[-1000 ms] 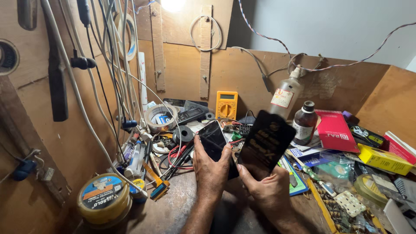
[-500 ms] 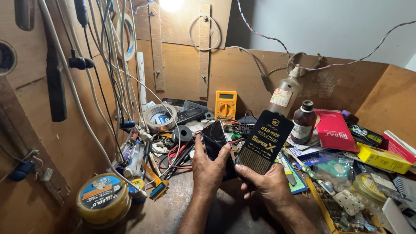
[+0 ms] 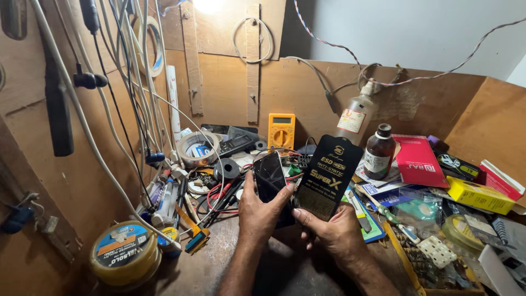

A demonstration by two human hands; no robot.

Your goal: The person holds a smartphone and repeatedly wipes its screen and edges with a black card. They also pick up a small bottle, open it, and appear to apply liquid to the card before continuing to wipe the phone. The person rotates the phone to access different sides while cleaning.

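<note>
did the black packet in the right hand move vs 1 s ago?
Cannot tell. The black packet sits slightly lower against the brown bottle than before, but the head camera shifted too, so any move is small.

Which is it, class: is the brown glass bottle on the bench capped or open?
Capped: the brown glass bottle stands upright with a dark cap on its neck.

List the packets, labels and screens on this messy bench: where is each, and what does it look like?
Black packet: flat sleeve with gold print, in the right hand.
Phone: dark screen, in the left hand.
Yellow meter: grey display, against the back wall.
Brown bottle: white label, right of the packet.
Red box: flat, beside the bottle.
</note>
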